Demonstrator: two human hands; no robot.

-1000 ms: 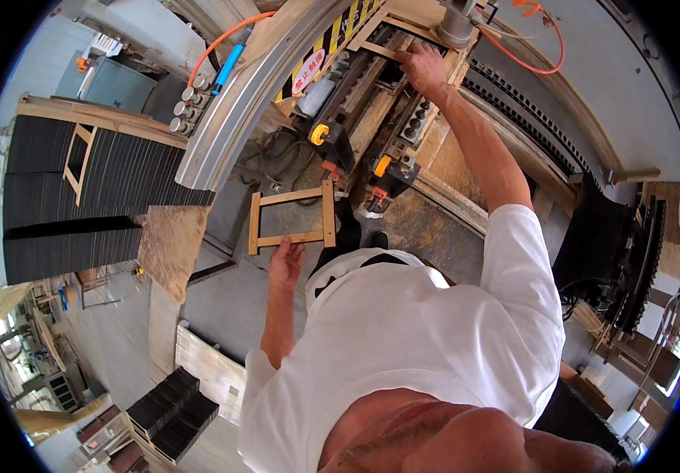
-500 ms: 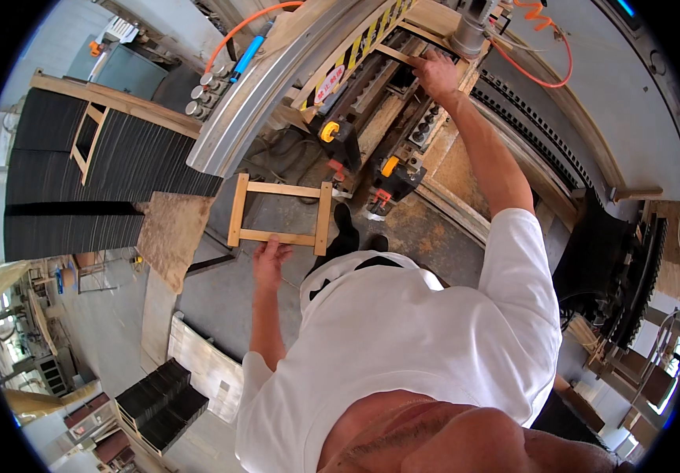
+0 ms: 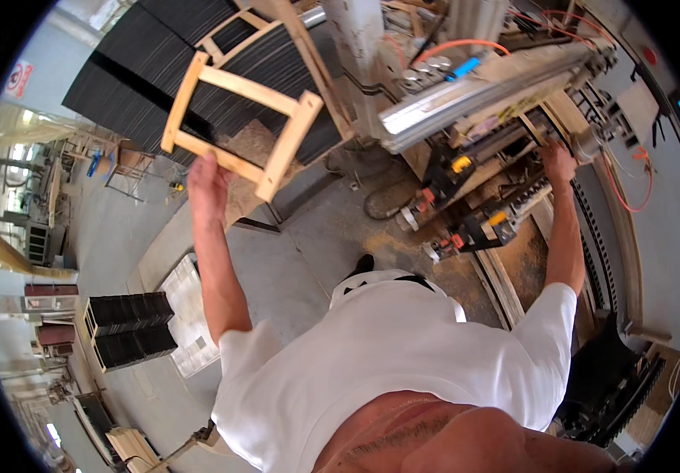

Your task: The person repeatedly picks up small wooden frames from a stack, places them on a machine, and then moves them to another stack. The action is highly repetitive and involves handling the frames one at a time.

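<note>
My left hand [image 3: 208, 189] is closed on the lower rail of a pale wooden frame [image 3: 249, 88]. Four-sided, with rail ends butting against two side bars, the frame is raised and tilted in front of a large stack of thin black sheets [image 3: 131, 67]. At the right, my right arm reaches out to a woodworking machine [image 3: 474, 185]. There my right hand [image 3: 558, 163] has its fingers curled down by a pale wooden strip [image 3: 527, 126]; the fingertips and whatever they grip are hidden.
Another wooden frame [image 3: 257, 24] leans on the black stack. A metal beam [image 3: 434, 114] crosses the machine's left side. An orange air hose [image 3: 624, 189] hangs by its far end. Smaller black stacks [image 3: 127, 327] stand at the left beside a whitish board [image 3: 194, 315]. Sawdust lies on the floor.
My left hand has lifted the wooden frame up and left, from near the floor-side of the machine to the black stack. The view has turned left. My right hand stays at the machine.
</note>
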